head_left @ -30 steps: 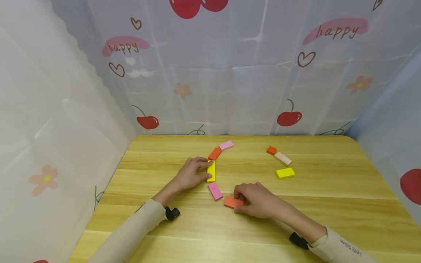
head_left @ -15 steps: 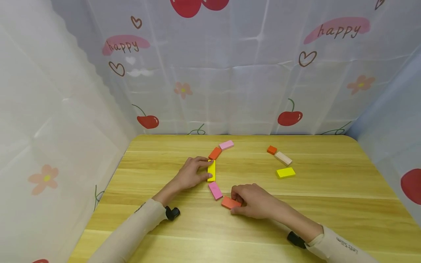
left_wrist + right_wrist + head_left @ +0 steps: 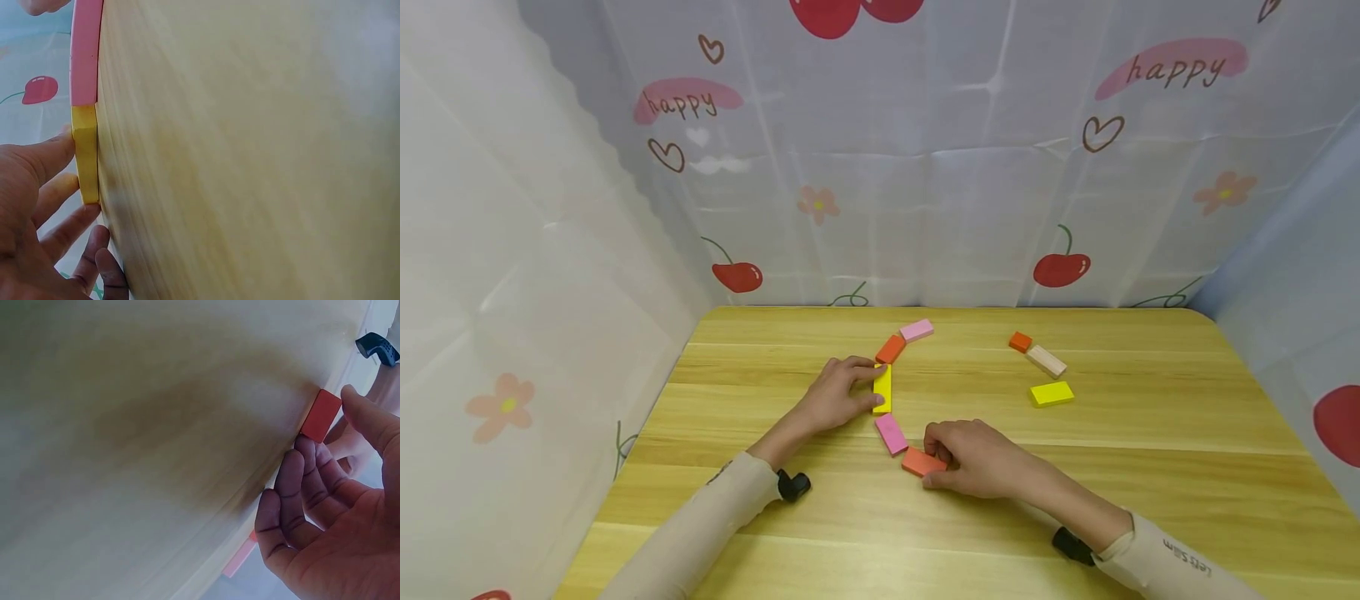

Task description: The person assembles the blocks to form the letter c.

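Observation:
My left hand (image 3: pixel 835 396) holds a yellow wooden block (image 3: pixel 882 387) lying flat, thumb near its front end and fingers at its far end. In the left wrist view, that yellow block (image 3: pixel 87 156) meets a pink block (image 3: pixel 85 56). My right hand (image 3: pixel 981 458) pinches an orange block (image 3: pixel 919 462) between thumb and fingers, flat on the table. Its left end is close against the pink block (image 3: pixel 891 434); I cannot tell if they touch. In the right wrist view, the orange block's end (image 3: pixel 322 415) shows between thumb and fingertips.
Beyond the yellow block, a red-orange block (image 3: pixel 891 349) and a light pink block (image 3: pixel 917 331) continue the curved row. At the right lie a small orange block (image 3: pixel 1020 342), a plain wood block (image 3: pixel 1047 361) and another yellow block (image 3: pixel 1052 394). A printed curtain (image 3: pixel 925 225) stands behind the table (image 3: pixel 1150 433).
My right hand has slid the orange block left, closing its gap to the pink block, and turned it slightly. My left hand has stayed on the yellow block.

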The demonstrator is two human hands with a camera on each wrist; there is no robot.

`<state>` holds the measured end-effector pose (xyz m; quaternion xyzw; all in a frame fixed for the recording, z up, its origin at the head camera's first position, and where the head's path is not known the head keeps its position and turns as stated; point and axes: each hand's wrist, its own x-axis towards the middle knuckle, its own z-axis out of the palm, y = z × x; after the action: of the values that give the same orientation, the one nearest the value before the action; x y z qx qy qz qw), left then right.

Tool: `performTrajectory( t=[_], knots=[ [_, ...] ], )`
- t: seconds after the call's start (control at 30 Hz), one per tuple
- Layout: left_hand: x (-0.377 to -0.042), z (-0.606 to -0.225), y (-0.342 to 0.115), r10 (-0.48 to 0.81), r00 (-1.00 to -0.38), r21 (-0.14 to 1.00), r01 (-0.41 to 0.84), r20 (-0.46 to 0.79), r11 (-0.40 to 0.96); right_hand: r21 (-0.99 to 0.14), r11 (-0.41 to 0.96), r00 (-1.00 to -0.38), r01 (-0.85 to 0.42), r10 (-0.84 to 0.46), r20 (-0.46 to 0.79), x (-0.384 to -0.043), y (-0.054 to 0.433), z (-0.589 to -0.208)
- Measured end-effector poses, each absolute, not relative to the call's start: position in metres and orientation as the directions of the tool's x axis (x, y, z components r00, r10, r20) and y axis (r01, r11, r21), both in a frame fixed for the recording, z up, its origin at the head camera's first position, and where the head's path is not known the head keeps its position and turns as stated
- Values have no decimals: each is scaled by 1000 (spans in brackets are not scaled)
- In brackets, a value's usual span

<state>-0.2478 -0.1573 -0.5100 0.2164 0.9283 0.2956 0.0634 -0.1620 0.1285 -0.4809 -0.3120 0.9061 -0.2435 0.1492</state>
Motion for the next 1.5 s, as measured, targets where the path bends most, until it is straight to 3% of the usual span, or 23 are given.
performTrajectory(
  t=[0.47, 1.03, 1.5],
  knots=[
    [-247, -510, -157, 439, -898, 580, 363, 9, 729, -538, 718, -791, -442, -595, -145, -163, 143, -481],
    [-247, -508, -156, 437, -899, 576, 361, 6, 734, -535, 785, -925, -312, -380, -17, -185, 244, -471],
    [-246, -508, -156, 432, -902, 572, 359, 9, 737, -541, 804, -959, -246, -282, 17, -203, 297, -478]
  ],
)
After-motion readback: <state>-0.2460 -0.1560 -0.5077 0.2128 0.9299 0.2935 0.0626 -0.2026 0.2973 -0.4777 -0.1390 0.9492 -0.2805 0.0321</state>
